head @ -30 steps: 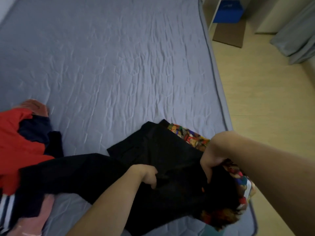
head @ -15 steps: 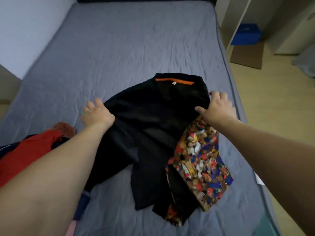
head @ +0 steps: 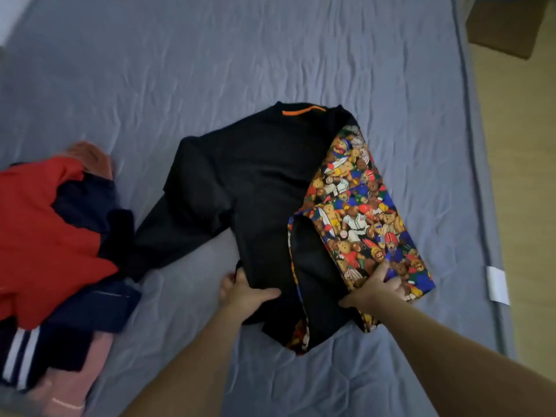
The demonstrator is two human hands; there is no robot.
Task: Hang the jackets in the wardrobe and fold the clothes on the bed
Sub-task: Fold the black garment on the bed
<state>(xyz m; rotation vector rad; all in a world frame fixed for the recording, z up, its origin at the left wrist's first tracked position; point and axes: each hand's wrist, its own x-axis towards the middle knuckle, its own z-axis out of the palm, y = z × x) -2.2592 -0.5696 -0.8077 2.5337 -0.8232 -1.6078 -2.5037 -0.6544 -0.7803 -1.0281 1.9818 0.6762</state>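
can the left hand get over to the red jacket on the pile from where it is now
Probably yes. The left hand grips the hem of the black top, and only bare sheet lies between it and the red jacket, which sits uncovered on the pile. It would have to let go first.

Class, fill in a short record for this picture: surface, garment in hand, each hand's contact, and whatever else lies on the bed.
surface: grey bed
garment: black sweater with bear-print side, spread flat
left hand: grips the sweater's lower edge
right hand: holds the bear-print panel at its lower edge
also on bed: pile of clothes at left
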